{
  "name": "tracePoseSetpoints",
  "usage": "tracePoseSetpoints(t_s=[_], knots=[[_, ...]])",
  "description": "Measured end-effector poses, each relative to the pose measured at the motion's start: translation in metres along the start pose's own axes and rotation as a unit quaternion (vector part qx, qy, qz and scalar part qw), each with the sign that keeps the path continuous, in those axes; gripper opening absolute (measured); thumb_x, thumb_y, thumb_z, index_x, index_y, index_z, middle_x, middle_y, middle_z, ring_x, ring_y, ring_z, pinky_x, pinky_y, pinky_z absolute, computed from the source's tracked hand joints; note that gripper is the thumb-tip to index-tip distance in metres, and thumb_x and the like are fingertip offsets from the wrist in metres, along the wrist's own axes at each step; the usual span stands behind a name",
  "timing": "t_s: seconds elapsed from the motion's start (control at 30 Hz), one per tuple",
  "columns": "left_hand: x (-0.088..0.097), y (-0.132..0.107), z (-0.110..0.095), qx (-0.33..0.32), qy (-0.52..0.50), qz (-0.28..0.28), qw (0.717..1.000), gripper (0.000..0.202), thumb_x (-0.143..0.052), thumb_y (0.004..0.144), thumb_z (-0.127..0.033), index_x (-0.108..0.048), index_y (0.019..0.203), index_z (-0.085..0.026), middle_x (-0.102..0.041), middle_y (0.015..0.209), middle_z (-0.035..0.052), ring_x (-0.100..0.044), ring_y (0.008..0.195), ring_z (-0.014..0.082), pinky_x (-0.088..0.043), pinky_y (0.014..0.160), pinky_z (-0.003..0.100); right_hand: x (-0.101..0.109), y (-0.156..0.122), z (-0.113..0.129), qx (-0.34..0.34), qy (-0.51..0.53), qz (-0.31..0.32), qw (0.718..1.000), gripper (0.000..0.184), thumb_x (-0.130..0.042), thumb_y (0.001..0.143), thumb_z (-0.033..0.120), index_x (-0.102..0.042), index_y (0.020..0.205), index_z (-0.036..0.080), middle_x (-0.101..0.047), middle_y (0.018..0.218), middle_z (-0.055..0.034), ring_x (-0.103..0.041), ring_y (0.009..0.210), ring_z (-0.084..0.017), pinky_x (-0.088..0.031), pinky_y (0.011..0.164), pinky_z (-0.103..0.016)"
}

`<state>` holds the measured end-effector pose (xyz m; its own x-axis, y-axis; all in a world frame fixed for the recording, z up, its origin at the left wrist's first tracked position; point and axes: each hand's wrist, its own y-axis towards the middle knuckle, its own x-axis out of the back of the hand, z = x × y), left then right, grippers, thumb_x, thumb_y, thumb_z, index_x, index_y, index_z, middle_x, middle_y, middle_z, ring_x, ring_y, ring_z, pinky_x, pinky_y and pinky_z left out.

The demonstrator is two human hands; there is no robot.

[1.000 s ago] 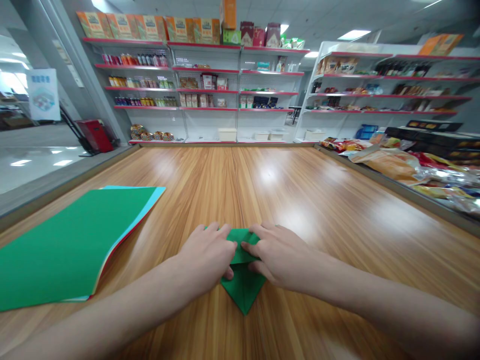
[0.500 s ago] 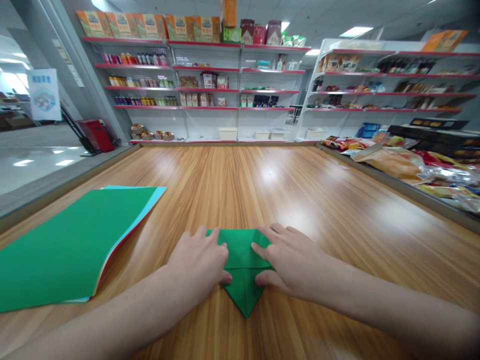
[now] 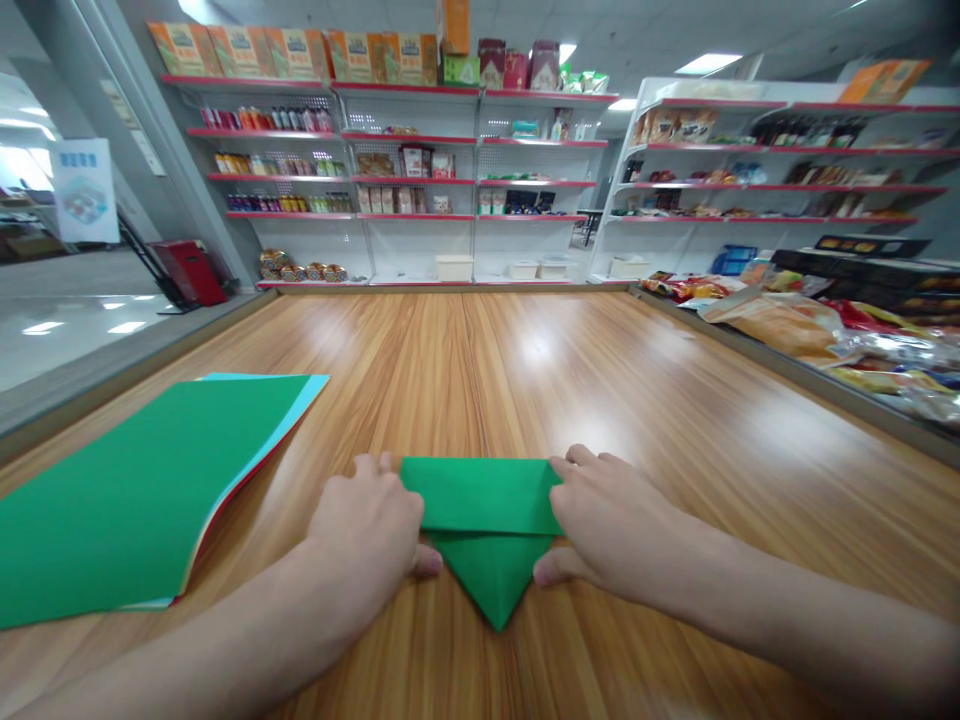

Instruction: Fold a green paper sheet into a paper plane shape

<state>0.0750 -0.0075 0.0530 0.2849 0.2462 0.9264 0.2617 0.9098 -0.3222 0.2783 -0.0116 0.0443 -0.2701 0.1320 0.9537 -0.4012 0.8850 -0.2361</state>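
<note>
A folded green sheet of paper (image 3: pixel 486 495) lies on the wooden table in front of me. It has a wide band across the top and a triangular point aimed toward me. My left hand (image 3: pixel 371 520) is at the band's left end, fingers curled on it and thumb beside the triangle's left slope. At the opposite end, my right hand (image 3: pixel 611 515) grips the band's right corner, its thumb beside the right slope. Both ends of the band are partly hidden under my fingers.
To the left lies a stack of coloured sheets (image 3: pixel 165 480), green on top with blue and red edges below. Packaged snacks (image 3: pixel 795 325) fill the area beyond the table's right rim. Stocked shelves (image 3: pixel 405 137) stand behind the far edge.
My hands have moved apart toward the paper's two ends, uncovering more of the top band. The lower triangle looks broader, and its vertical seam no longer shows clearly.
</note>
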Motion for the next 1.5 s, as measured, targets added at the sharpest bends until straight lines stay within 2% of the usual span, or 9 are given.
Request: tracePoseSetpoints(t_s=[0.17, 0.3, 0.5, 0.67, 0.8, 1.0, 1.23, 1.37, 1.5], knots=[[-0.02, 0.014, 0.031, -0.007, 0.013, -0.06, 0.998, 0.065, -0.065, 0.058, -0.076, -0.073, 0.077, -0.014, -0.069, 0.091, 0.0201, -0.065, 0.085, 0.0369, -0.051, 0.068, 0.042, -0.01, 0.006, -0.014, -0.025, -0.016, 0.001, 1.0, 0.061, -0.072, 0.057, 0.07, -0.072, 0.067, 0.01, -0.064, 0.073, -0.0168, -0.062, 0.072, -0.033, -0.047, 0.06, -0.038], [-0.016, 0.023, 0.043, -0.008, 0.023, -0.115, 0.993, 0.052, -0.064, 0.071, -0.065, -0.07, 0.076, -0.014, -0.071, 0.08, 0.0171, -0.067, 0.079, 0.0353, -0.049, 0.068, 0.041, -0.027, 0.017, -0.017, 0.051, 0.053, -0.082, 0.994, 0.065, -0.076, 0.058, 0.065, -0.071, 0.087, 0.007, -0.065, 0.093, -0.0176, -0.063, 0.083, -0.031, -0.051, 0.071, -0.039], [-0.011, 0.045, 0.044, -0.15, -0.041, -0.226, 0.962, 0.056, -0.061, 0.081, -0.055, -0.06, 0.115, -0.011, -0.062, 0.12, 0.0188, -0.056, 0.115, 0.0328, -0.043, 0.094, 0.042, -0.046, 0.039, -0.008, 0.102, 0.132, -0.191, 0.967, 0.063, -0.054, 0.087, 0.055, -0.054, 0.126, 0.006, -0.056, 0.127, -0.0198, -0.051, 0.119, -0.032, -0.043, 0.099, -0.045], [-0.038, 0.068, 0.042, -0.321, -0.084, -0.146, 0.932, 0.073, -0.045, 0.091, -0.054, -0.021, 0.149, -0.016, -0.023, 0.155, 0.0166, -0.016, 0.144, 0.0277, -0.02, 0.113, 0.046, -0.049, 0.045, 0.001, 0.15, 0.136, -0.196, 0.96, 0.062, -0.04, 0.095, 0.047, -0.035, 0.144, 0.008, -0.034, 0.15, -0.0171, -0.028, 0.139, -0.031, -0.018, 0.113, -0.056], [-0.053, 0.076, 0.034, -0.333, -0.105, -0.111, 0.93, 0.071, -0.03, 0.095, -0.055, -0.011, 0.151, -0.016, -0.008, 0.157, 0.0164, -0.004, 0.145, 0.0271, -0.012, 0.115, 0.048, -0.051, 0.047, 0.005, 0.186, 0.136, -0.147, 0.962, 0.076, -0.029, 0.095, 0.057, -0.023, 0.148, 0.002, -0.02, 0.154, -0.0214, -0.017, 0.143, -0.031, -0.013, 0.115, -0.055], [-0.056, 0.078, 0.043, -0.318, -0.125, -0.076, 0.937, 0.08, -0.029, 0.093, -0.062, -0.001, 0.152, -0.015, 0.002, 0.157, 0.012, -0.001, 0.146, 0.0254, -0.007, 0.117, 0.042, -0.048, 0.045, 0.001, 0.168, 0.153, -0.101, 0.969, 0.083, -0.031, 0.091, 0.064, -0.026, 0.148, 0.003, -0.021, 0.153, -0.0208, -0.02, 0.142, -0.033, -0.014, 0.116, -0.052], [-0.069, 0.1, 0.081, -0.174, -0.156, -0.071, 0.97, 0.068, -0.01, 0.097, -0.054, -0.003, 0.151, -0.014, 0.002, 0.158, 0.0111, -0.001, 0.146, 0.0233, -0.009, 0.116, 0.044, -0.051, 0.037, -0.002, 0.166, 0.121, -0.152, 0.967, 0.067, -0.033, 0.096, 0.053, -0.043, 0.14, 0.004, -0.04, 0.145, -0.0205, -0.036, 0.136, -0.032, -0.023, 0.113, -0.048], [-0.075, 0.107, 0.091, -0.171, -0.138, -0.138, 0.966, 0.057, -0.018, 0.098, -0.052, -0.019, 0.15, -0.028, -0.009, 0.159, 0.0076, -0.009, 0.146, 0.0273, -0.009, 0.113, 0.056, -0.056, 0.043, -0.002, 0.143, 0.155, -0.261, 0.942, 0.048, -0.028, 0.101, 0.035, -0.069, 0.103, 0.011, -0.069, 0.108, -0.0145, -0.061, 0.107, -0.024, -0.038, 0.1, -0.04], [-0.066, 0.098, 0.076, -0.204, -0.118, -0.215, 0.948, 0.047, -0.034, 0.096, -0.049, -0.045, 0.138, -0.031, -0.037, 0.148, 0.0116, -0.032, 0.135, 0.0314, -0.023, 0.107, 0.056, -0.057, 0.05, -0.002, 0.064, 0.14, -0.307, 0.939, 0.038, -0.038, 0.097, 0.037, -0.065, 0.08, 0.015, -0.066, 0.08, -0.0092, -0.06, 0.08, -0.022, -0.041, 0.077, -0.037]])
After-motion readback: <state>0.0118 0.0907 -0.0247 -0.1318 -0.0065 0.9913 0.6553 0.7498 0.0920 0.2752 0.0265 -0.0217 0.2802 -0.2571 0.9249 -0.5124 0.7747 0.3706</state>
